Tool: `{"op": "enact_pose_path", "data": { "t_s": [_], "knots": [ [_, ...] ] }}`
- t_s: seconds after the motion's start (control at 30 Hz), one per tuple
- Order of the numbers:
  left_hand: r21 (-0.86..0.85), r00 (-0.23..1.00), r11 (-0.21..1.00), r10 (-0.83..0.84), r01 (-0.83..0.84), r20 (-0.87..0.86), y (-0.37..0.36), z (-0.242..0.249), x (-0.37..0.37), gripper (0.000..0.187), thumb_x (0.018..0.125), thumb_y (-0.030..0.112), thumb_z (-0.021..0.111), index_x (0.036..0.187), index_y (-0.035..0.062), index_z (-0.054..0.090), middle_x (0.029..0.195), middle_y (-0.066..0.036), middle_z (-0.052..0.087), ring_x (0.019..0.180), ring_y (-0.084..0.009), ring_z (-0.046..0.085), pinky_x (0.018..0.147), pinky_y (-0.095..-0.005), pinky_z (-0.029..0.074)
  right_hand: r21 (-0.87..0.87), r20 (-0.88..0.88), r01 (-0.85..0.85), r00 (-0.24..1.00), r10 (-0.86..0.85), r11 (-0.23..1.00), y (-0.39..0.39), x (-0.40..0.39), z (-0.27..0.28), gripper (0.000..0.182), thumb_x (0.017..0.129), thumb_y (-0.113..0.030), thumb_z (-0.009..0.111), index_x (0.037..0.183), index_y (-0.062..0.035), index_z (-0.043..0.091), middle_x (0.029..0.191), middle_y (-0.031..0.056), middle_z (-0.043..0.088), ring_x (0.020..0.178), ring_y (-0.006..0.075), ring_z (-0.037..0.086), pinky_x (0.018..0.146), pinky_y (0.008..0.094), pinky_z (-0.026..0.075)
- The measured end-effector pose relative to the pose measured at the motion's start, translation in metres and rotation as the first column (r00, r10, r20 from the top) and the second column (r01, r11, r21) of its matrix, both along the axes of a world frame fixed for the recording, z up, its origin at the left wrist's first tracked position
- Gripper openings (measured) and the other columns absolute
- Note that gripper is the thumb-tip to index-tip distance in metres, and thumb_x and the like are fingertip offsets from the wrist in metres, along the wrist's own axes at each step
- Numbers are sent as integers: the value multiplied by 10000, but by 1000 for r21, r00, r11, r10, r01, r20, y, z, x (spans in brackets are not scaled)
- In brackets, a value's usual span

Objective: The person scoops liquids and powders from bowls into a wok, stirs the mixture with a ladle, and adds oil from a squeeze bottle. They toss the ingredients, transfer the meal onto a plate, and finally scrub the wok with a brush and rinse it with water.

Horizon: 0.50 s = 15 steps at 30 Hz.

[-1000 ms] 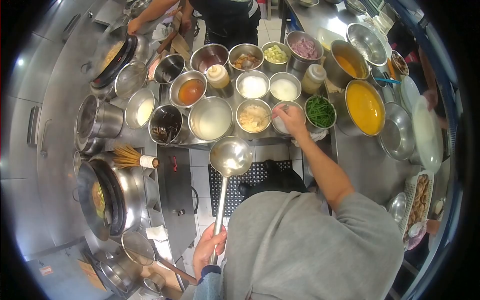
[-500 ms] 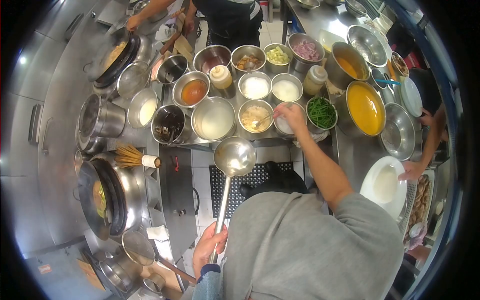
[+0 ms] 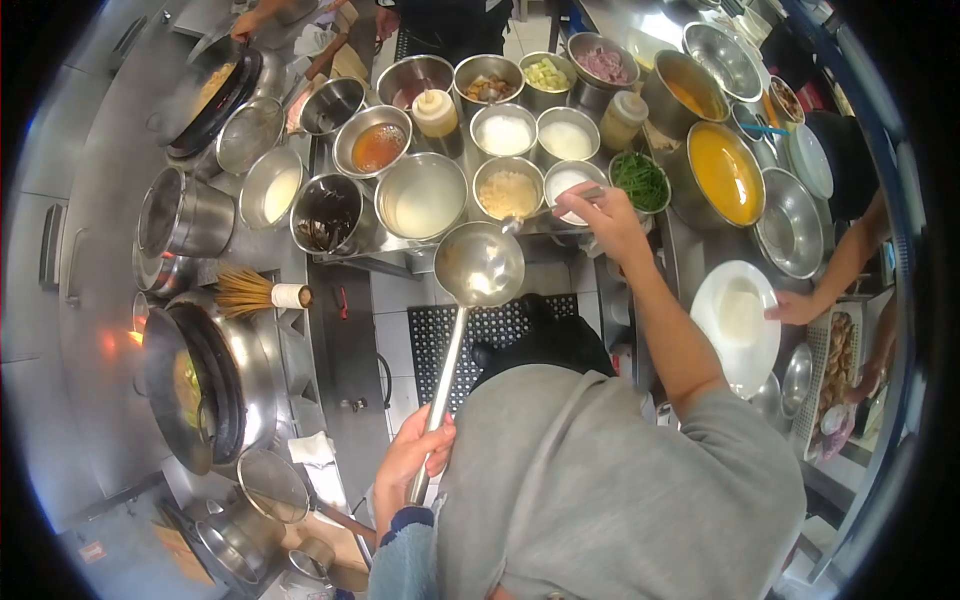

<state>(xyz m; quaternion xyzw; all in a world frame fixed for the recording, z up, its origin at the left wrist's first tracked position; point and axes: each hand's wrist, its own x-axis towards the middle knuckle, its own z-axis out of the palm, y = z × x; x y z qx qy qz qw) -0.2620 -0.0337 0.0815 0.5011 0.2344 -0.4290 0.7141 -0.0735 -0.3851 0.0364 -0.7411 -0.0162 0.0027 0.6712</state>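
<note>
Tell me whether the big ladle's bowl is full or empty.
Empty, apparently: the ladle, held by the left hand, shows bare shiny metal inside, bowl facing up.

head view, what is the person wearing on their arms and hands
Both hands are bare, no gloves. The left hand comes out of a fuzzy grey-blue sleeve with a dark cuff. The right hand has a bare forearm; its plain grey sleeve is pushed up past the elbow.

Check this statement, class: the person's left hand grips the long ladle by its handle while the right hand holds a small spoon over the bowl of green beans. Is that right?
Not quite. In the head view the left hand does grip the ladle by its handle, but the right hand holds the small spoon over the ladle's cup, not over the bowl of green beans.
</note>
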Motion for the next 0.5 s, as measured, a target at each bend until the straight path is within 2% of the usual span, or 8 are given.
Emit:
{"op": "enact_pose_path", "data": {
  "t_s": [0.03, 0.13, 0.27, 0.33, 0.37, 0.47, 0.5],
  "knots": [
    [-4, 1000, 1000, -11, 11, -9, 2, 1, 1, 114, 924, 111, 578, 968, 82, 477, 568, 36, 412, 403, -52, 359, 370, -218, 284, 10, 36, 17, 999, -18, 1000, 0, -3, 3, 222, 912, -160, 600, 928, 51, 669, 870, 109, 708, 844, 142, 645, 809, 271, 479],
    [-2, 999, 999, -42, 42, -22, 7, 3, 3, 116, 923, 109, 575, 970, 81, 473, 566, 33, 413, 400, -52, 360, 370, -216, 290, 24, 122, 193, 973, -195, 981, -3, 6, 5, 229, 913, -172, 596, 930, 43, 673, 871, 109, 709, 845, 146, 652, 808, 267, 479],
    [46, 998, 997, -61, 61, -16, 10, 12, 2, 122, 919, 112, 582, 967, 80, 475, 565, 31, 416, 398, -54, 361, 370, -216, 297, 95, 155, 351, 919, -362, 932, -12, 66, -33, 261, 919, -195, 574, 915, 45, 675, 867, 108, 716, 816, 155, 660, 791, 270, 484],
    [70, 999, 996, -47, 47, -6, 5, 15, -3, 126, 915, 113, 588, 967, 78, 479, 564, 30, 418, 397, -55, 361, 370, -218, 300, -11, 263, 334, 910, -320, 943, -13, 108, -61, 259, 906, -199, 569, 901, 36, 677, 852, 117, 720, 792, 170, 673, 758, 288, 497],
    [83, 999, 996, -33, 33, 2, 4, 14, -7, 128, 912, 113, 591, 967, 78, 481, 563, 30, 419, 397, -56, 361, 369, -220, 300, -52, 266, 375, 899, -349, 926, -10, 127, -74, 267, 885, -218, 565, 890, 24, 678, 821, 131, 718, 764, 206, 685, 731, 316, 510],
    [122, 1000, 992, 30, -30, 0, -7, 21, -14, 137, 896, 99, 600, 975, 74, 491, 554, 30, 419, 392, -61, 359, 368, -221, 293, -221, 233, 398, 908, -348, 890, 5, 145, -63, 280, 868, -232, 558, 880, 21, 677, 792, 137, 713, 755, 242, 688, 724, 336, 512],
    [133, 999, 990, 47, -48, 11, -11, 21, -16, 139, 892, 96, 602, 975, 74, 492, 553, 30, 420, 391, -62, 359, 368, -220, 290, -223, 261, 402, 903, -343, 888, 7, 152, -67, 290, 868, -241, 552, 879, 20, 677, 784, 140, 710, 752, 255, 685, 721, 344, 509]
  ]
}}
